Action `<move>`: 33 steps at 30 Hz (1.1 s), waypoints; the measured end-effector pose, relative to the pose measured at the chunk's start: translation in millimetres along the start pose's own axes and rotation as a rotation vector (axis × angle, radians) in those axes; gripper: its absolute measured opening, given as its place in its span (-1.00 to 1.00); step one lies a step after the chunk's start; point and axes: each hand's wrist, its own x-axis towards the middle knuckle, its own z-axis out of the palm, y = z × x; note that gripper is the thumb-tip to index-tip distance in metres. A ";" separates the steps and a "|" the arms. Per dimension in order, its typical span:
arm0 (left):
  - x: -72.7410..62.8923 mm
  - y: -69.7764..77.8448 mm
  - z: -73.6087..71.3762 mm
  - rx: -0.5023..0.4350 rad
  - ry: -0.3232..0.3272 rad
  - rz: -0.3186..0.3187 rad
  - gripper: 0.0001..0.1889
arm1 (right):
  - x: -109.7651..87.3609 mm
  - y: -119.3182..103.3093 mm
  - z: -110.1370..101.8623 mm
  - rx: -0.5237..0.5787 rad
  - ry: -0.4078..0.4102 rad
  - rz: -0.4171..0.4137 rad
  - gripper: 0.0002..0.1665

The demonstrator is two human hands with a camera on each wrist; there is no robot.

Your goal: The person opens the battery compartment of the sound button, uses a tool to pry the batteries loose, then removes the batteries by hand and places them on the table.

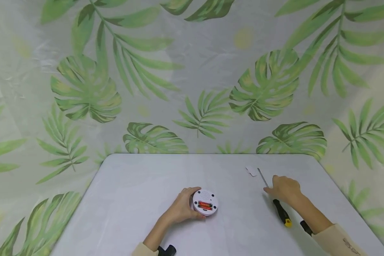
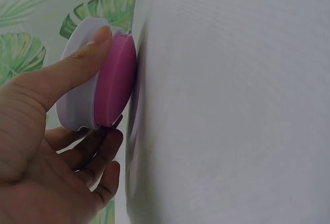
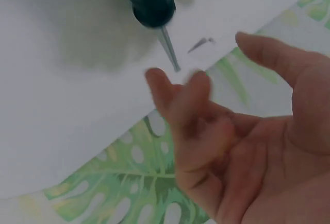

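My left hand (image 1: 181, 207) grips a round white device (image 1: 205, 194) by its side, thumb at the near edge and fingers round the far left. Its underside faces up, showing speaker holes, dark round feet and red batteries (image 1: 205, 205) in an uncovered compartment. In the left wrist view its pink domed part (image 2: 116, 82) faces the tabletop. My right hand (image 1: 286, 189) hovers over a screwdriver (image 1: 282, 214) with a black and yellow handle. The thumb stands apart from the loosely bent fingers (image 3: 198, 92), and nothing is between them. The screwdriver's shaft points to the back left.
A small white cover-like piece (image 1: 251, 171) lies near the screwdriver's tip. Both hands work over a white tabletop (image 1: 140, 185) with rounded back corners. Behind it hangs a leaf-patterned sheet (image 1: 204, 71). Black gear (image 1: 167, 250) sits at the left wrist.
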 end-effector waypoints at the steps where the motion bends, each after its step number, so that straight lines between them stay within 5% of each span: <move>1: 0.2 -0.1 0.2 0.001 0.000 0.000 0.04 | -7.1 1.3 2.6 0.013 -0.019 0.006 -0.51; 9: 1.5 -0.8 -1.1 -0.019 -0.002 -0.008 0.00 | -43.5 1.0 27.5 0.078 -0.013 0.048 -0.47; 16: 2.2 -0.6 -2.0 -0.038 -0.002 -0.014 -0.03 | -51.1 0.1 40.4 0.056 0.055 0.089 -0.46; 22: 2.1 -1.5 -1.5 -0.079 -0.011 -0.024 0.01 | -56.2 3.8 47.1 0.097 0.117 0.088 -0.66; 28: 1.4 -2.4 -2.0 -0.099 -0.019 -0.024 0.04 | -63.6 8.6 30.8 0.121 0.276 0.055 -0.75; 33: 1.2 -1.8 -1.7 -0.087 0.008 -0.023 0.01 | -71.4 4.3 -0.7 0.184 0.387 -0.052 -0.77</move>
